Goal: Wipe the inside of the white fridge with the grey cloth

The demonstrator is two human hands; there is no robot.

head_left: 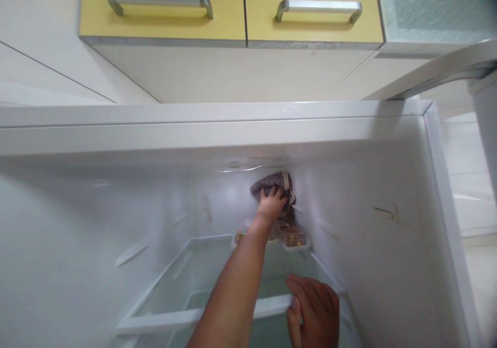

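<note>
Deep inside the fridge, my left hand (272,202) has its fingers curled over a dark purplish-brown bag (285,179) with a pale strip along one side. The bag stands in the back right corner, above clear plastic boxes of brown food. One box (294,238) sits under the bag, and another (238,236) is partly covered by my forearm. Closer to me, my right hand (315,312) is closed at the white front edge of the glass shelf (163,321), fingers over the top and thumb against the rim.
Yellow cabinet doors (163,19) with metal handles hang above the fridge's top frame (217,130). The fridge door (485,110) stands open on the right. Shelf supports (132,252) stick out from the side walls. A lower shelf shows through the glass.
</note>
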